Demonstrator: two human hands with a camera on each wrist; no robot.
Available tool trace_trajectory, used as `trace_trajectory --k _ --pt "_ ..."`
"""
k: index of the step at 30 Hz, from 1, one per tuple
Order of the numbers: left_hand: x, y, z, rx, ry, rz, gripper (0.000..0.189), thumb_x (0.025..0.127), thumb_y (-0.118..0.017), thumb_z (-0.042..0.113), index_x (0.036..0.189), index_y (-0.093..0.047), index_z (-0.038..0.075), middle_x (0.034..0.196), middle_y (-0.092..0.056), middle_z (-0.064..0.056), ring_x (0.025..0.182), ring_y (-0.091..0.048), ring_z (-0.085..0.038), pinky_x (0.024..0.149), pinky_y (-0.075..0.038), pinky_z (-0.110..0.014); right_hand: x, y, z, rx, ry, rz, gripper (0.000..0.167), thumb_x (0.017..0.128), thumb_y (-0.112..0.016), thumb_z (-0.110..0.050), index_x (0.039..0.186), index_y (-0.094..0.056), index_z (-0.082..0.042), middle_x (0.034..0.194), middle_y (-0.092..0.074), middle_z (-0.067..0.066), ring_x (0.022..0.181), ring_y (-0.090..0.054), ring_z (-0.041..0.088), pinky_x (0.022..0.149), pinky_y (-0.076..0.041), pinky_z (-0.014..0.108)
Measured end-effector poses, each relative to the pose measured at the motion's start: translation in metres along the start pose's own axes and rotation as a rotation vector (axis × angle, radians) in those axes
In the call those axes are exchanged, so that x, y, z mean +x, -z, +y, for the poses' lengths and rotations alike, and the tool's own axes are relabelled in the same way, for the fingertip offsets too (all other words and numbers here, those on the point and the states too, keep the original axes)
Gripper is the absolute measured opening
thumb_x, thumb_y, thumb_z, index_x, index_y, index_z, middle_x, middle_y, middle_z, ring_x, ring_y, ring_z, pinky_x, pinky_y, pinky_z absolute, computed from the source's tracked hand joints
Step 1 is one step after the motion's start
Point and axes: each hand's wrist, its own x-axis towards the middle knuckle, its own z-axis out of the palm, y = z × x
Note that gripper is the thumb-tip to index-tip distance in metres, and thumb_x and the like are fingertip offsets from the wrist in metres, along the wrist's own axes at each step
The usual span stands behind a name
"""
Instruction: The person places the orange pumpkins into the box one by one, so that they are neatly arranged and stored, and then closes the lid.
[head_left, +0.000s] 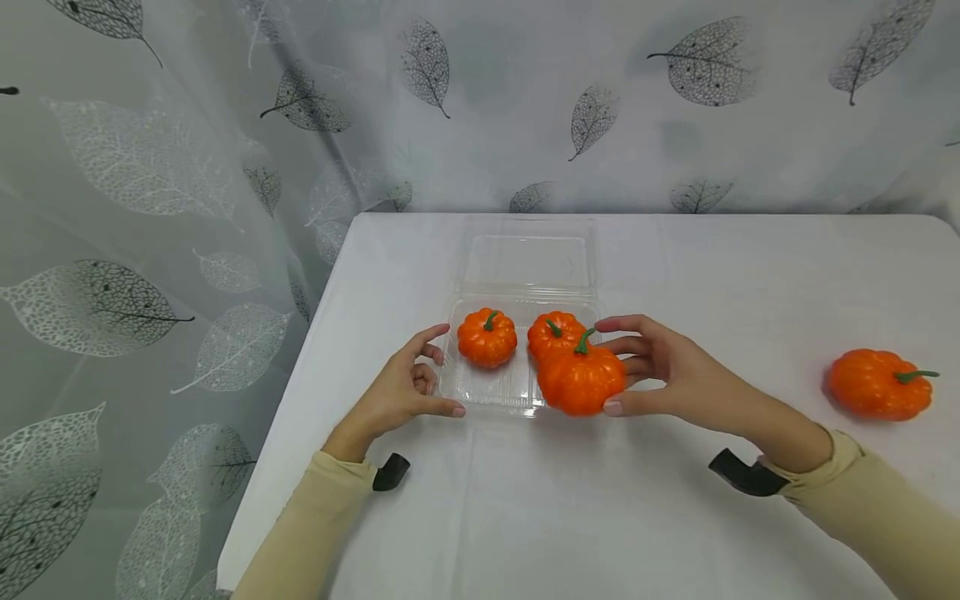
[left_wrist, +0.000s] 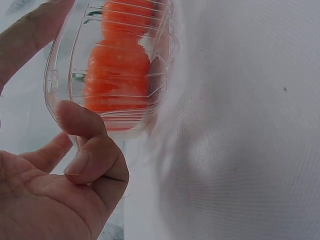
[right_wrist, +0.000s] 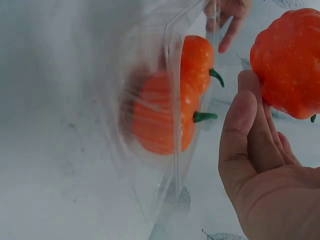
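A clear plastic clamshell container (head_left: 480, 390) lies with its lid (head_left: 528, 260) folded back. Inside are two small orange toy pumpkins, one at the left (head_left: 487, 340) and another toward the right (head_left: 553, 327). My left hand (head_left: 397, 387) holds the container's left end, thumb near the front corner and curled fingers at the rim. In my right hand (head_left: 667, 367), a larger orange pumpkin (head_left: 581, 382) is held at the fingertips above the container's front right. The right wrist view shows this pumpkin (right_wrist: 290, 62) above the rim, partly out of frame.
Another orange pumpkin (head_left: 877, 385) lies on its side at the right of the white-covered table (head_left: 720, 275). A grey leaf-patterned curtain (head_left: 510, 100) hangs behind the table and along its left side.
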Motion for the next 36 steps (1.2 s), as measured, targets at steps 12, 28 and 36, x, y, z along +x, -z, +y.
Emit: trace_trajectory --k 12,28,36 --pt "0.001 -0.002 0.001 0.003 0.012 -0.004 0.108 0.068 -0.095 0.007 0.157 -0.034 0.014 0.118 -0.046 -0.022 0.067 -0.042 -0.018 0.055 -0.035 -0.023 0.026 -0.02 -0.007 0.227 -0.058 -0.016 0.069 0.088 -0.079 -0.009 0.147 -0.046 -0.001 0.151 -0.046 0.014 0.129 -0.057 0.028 0.093 -0.052 0.034" --pt "0.001 -0.002 0.0 -0.001 0.012 0.001 0.108 0.068 -0.095 0.006 0.157 -0.034 0.014 0.119 -0.046 -0.022 0.067 -0.04 -0.018 0.055 -0.034 -0.023 0.047 -0.042 0.003 0.111 -0.122 -0.014 0.072 0.088 -0.081 -0.028 0.146 -0.048 -0.003 0.141 -0.056 0.012 0.121 -0.062 0.025 0.093 -0.052 0.032" --pt "0.002 -0.002 -0.003 0.001 0.004 0.0 0.108 0.068 -0.095 0.006 0.156 -0.035 0.014 0.118 -0.046 -0.022 0.066 -0.04 -0.018 0.055 -0.035 -0.022 0.054 -0.055 0.009 -0.032 -0.106 -0.057 0.066 0.09 -0.078 -0.037 0.143 -0.054 -0.006 0.132 -0.062 0.008 0.114 -0.065 0.023 0.093 -0.053 0.037"
